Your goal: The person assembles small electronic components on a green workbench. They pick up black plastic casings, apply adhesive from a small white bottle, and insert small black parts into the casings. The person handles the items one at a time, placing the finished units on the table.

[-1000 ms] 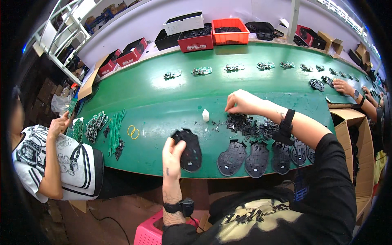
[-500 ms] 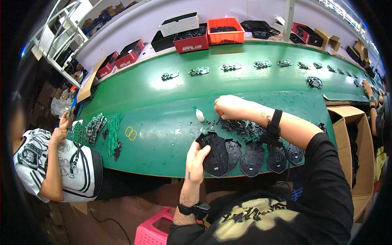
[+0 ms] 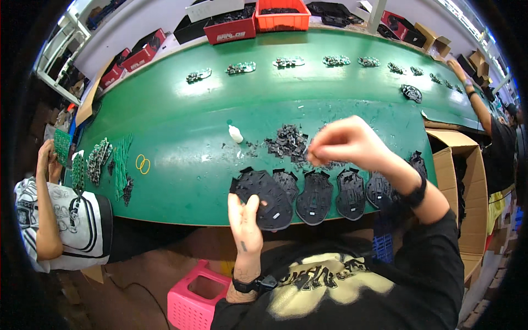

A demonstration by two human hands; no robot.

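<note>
My left hand (image 3: 245,224) holds up a black plastic shell (image 3: 266,193), rounded like the base of a computer mouse, thumb against its inner face. My right hand (image 3: 352,144) hovers over the right side of a heap of small black plastic parts (image 3: 288,144). Its fingers are pinched together and slightly blurred; whatever they hold, if anything, cannot be made out. Beside the held shell, more black shells (image 3: 314,199) stand in a row along the table's near edge. A small white bottle (image 3: 235,134) lies left of the heap.
Circuit boards (image 3: 289,62) line the green table's (image 3: 181,181) far part. Yellow rings (image 3: 143,164) and green strips (image 3: 122,165) lie left. A co-worker's hand (image 3: 46,157) holds a green board (image 3: 61,146). A cardboard box (image 3: 454,137) stands right, a pink stool (image 3: 190,302) below.
My right hand has moved right and nearer to me, uncovering the heap. The shell in my left hand has tilted. The left co-worker now has a green board raised, and the whole view has shifted.
</note>
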